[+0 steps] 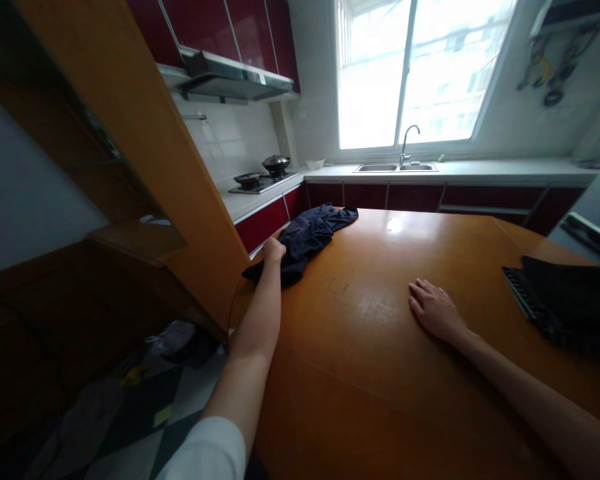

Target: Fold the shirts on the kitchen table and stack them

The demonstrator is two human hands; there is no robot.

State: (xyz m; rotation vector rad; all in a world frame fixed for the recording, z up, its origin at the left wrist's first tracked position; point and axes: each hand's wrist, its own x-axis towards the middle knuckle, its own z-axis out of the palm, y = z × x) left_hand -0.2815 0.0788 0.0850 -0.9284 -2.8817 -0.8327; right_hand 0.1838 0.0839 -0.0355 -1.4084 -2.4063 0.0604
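Observation:
A crumpled dark navy garment (307, 237) lies at the far left edge of the wooden table (370, 373). My left hand (274, 251) reaches out to it, fingers curled closed on its near left side. What kind of garment it is, I cannot make out from the folds. My right hand (435, 307) rests flat on the tabletop, fingers stretched out and holding nothing. To the right of that hand sits a folded black cloth item (570, 300) with a ruffled or ribbed edge.
A wooden partition (200, 173) rises by the table's left edge. Beyond the table runs a counter (505, 170) with a sink (377, 168), a faucet (405, 143), and a stove (265, 183) bearing pans. Bags (177, 339) lie on the checkered floor at left.

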